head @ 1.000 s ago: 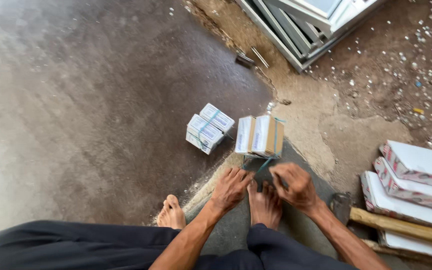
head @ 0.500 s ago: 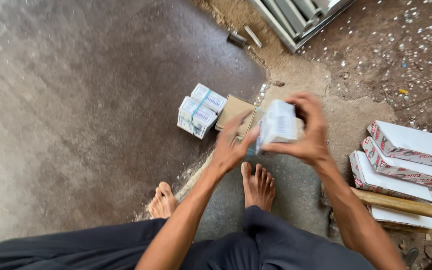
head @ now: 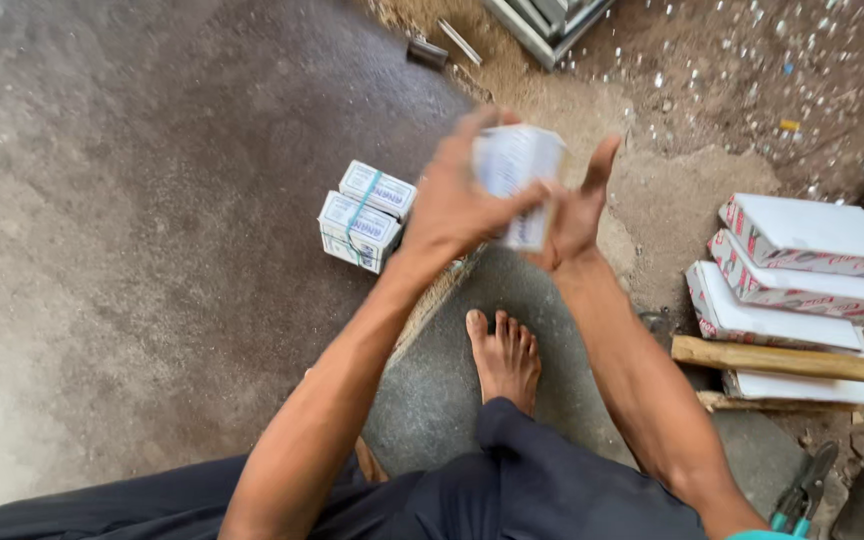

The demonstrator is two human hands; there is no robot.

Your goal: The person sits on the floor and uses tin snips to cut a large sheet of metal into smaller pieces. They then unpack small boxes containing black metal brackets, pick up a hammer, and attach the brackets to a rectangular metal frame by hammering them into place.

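Both hands have come up higher and closer to the camera than half a second ago, and the small white packet bundle (head: 517, 180) has come up with them. It is blurry now, so it is moving fast.

The left hand (head: 462, 205) wraps around the near side of the bundle, and the right hand (head: 577, 215) presses on its far side with the fingers spread up. So both grips are closed on the same bundle, up in the air above the bare foot (head: 504, 355).

Left of that foot, a tied bundle of white packets (head: 364, 215) with a green band lies on the dark concrete floor (head: 122, 230). Right of the foot sit stacked white paper packs with red edges (head: 802, 265), with a wooden stick (head: 777, 358) lying just below them. Green-handled pliers (head: 800, 497) lie lower right of the foot. Far above the foot are grey metal frames (head: 547, 25) on sandy ground.

To handle the bundle well, I think both hands should squeeze evenly from the two sides, so no packet slides out of the middle. Keeping the packets square and lined up helps too. Slowing down a bit would make slipping less likely.
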